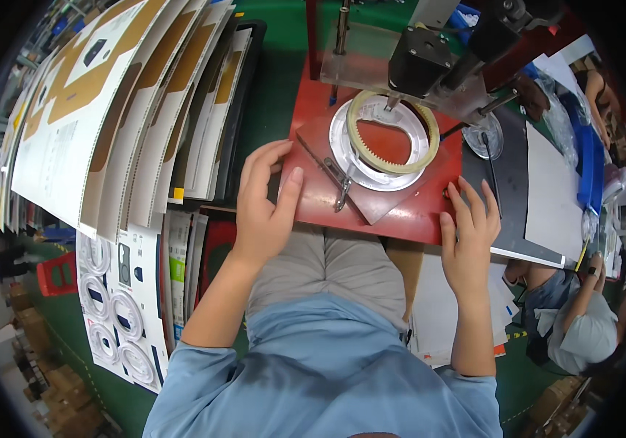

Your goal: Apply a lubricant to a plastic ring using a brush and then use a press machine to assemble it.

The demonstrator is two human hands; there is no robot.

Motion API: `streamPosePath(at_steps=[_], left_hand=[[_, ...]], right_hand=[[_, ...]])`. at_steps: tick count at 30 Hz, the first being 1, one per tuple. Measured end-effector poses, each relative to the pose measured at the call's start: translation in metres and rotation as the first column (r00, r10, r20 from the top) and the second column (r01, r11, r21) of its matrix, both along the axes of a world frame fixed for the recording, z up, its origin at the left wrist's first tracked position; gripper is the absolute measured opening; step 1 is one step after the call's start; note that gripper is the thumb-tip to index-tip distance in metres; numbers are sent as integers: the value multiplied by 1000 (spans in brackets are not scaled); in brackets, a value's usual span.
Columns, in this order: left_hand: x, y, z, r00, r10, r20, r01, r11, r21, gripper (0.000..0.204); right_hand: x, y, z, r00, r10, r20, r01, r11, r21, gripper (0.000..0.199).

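My left hand [263,204] rests on the near left corner of a red plate [408,212], fingers spread, holding nothing. My right hand [468,226] lies flat at the plate's near right corner, fingers apart. On the red plate sits a smaller red jig board [313,139] carrying a white ring-shaped piece [371,175]. A yellowish toothed ring [393,164] lies on top of that white piece. A black motor head [419,62] of a machine hangs just above the ring.
Stacks of printed brown-and-white card sheets [108,95] lean at the left, and white die-cut sheets [119,306] hang below them. A black sheet [510,182] and white paper [554,197] lie right of the plate. Another person [576,321] sits at lower right.
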State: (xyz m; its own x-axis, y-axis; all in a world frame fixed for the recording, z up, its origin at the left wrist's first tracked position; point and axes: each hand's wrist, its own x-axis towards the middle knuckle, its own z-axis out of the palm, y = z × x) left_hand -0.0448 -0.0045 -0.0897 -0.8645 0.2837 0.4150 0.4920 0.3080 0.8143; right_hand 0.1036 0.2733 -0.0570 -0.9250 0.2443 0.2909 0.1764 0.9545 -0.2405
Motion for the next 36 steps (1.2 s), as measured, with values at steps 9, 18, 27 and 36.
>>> streamPosePath(at_steps=[9,18,27,36], left_hand=[[-6,6,-20,1000,10,19,-11,999,52,36],[-5,8,34,963,-64,-261,38,994,-106,33],[-9,48,60,853,-360,-378,240,913,-329,23],[-17,39,57,816,-458,-352,351,877,-329,19]], right_hand=[[6,4,15,987,106,121,-128,974,187,54],[-20,7,34,970,172,-171,-202,963,-178,38],[-71,-6,27,867,431,-248,-449,893,-17,26],[-82,4,17,837,469,-281,-512,852,-105,22]])
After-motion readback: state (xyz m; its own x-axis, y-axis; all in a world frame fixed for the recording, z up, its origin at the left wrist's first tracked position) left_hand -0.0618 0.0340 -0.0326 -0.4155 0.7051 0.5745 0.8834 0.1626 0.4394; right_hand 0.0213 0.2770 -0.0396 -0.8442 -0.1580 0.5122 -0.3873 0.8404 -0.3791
